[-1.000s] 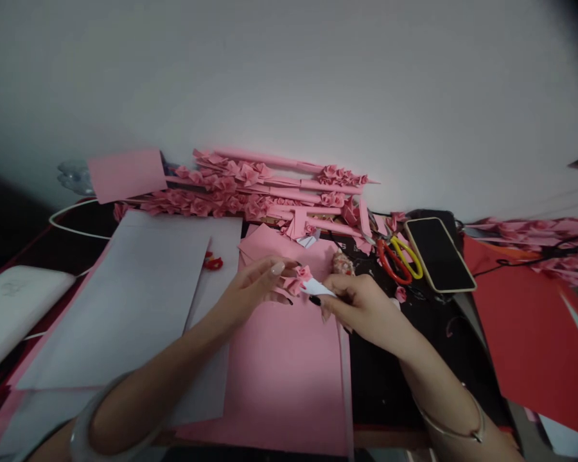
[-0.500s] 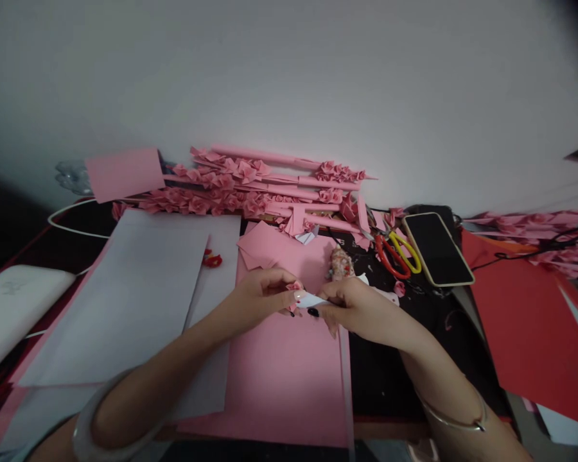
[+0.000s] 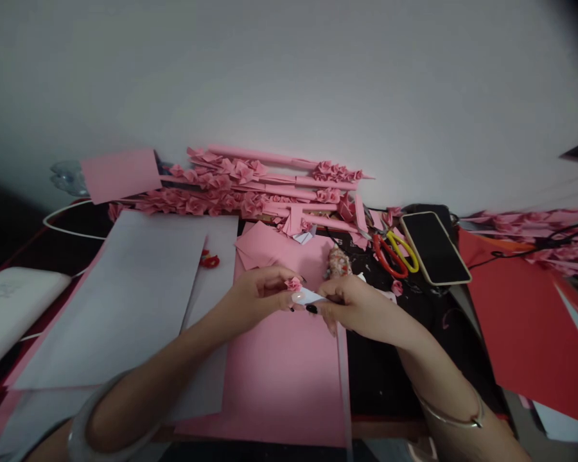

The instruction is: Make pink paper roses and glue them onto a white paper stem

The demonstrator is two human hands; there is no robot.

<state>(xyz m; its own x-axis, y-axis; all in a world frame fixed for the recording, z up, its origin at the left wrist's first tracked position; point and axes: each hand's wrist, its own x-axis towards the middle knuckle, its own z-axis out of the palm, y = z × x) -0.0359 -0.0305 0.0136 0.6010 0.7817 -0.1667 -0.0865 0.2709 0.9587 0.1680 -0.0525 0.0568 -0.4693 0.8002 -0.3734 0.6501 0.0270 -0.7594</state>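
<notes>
A small folded pink paper flower (image 3: 293,283) with a pale paper piece (image 3: 309,296) beside it is held between my two hands. My left hand (image 3: 264,296) pinches the flower and the left end of the pale piece, thumb in front. My right hand (image 3: 349,301) grips the right end of the same piece between thumb and fingers. Below both hands lies a large pink sheet (image 3: 284,378). Some of my fingertips are hidden behind the paper.
Pink paper flower stems (image 3: 241,186) lie along the wall. White sheets (image 3: 120,289) and a white device (image 3: 19,308) are at the left. Red-and-yellow-handled scissors (image 3: 390,256), a phone (image 3: 436,248) and red paper (image 3: 525,321) are at the right.
The pink flower now shows more fully above my left thumb. The hands keep nearly the same position, and the whole view has shifted slightly.
</notes>
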